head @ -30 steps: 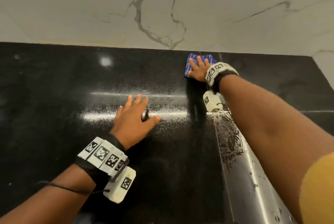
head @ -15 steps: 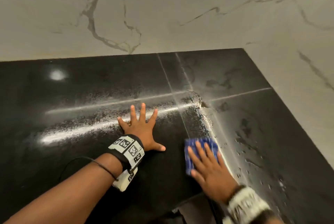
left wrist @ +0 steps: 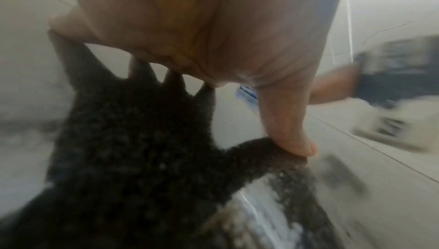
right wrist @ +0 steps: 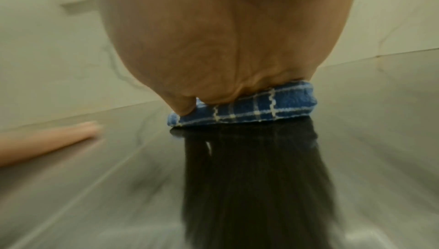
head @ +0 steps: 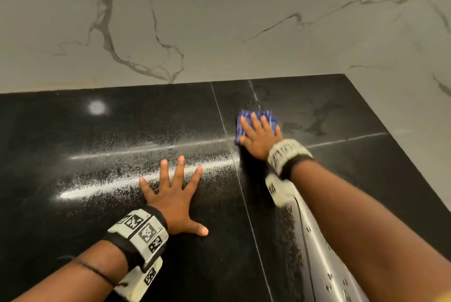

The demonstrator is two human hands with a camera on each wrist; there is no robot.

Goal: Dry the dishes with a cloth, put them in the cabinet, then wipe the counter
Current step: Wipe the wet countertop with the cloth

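On the black counter (head: 122, 131), far half near the marble wall (head: 219, 21), right hand (head: 256, 139) now presses the folded blue checked cloth (head: 271, 117) flat, fingers straight and spread over it, not curled round it. Half a second ago the same hand and cloth were down at the near edge beside the steel strip (head: 314, 240); a second ago up by the wall, so one full back-and-forth stroke along the seam line (motion blur in right wrist view fits a fast push). Cloth (right wrist: 249, 108) sits under the palm, touching the counter. Left hand (head: 174, 199) flat on the counter, fingers splayed and straight, holding nothing, roughly same spot in all three head views, looks like bracing. No dishes in view, so judged to be in the last step, wiping. Droplets show on the steel strip and smears on the right-hand slab (head: 322, 116), so more passes to the right likely needed
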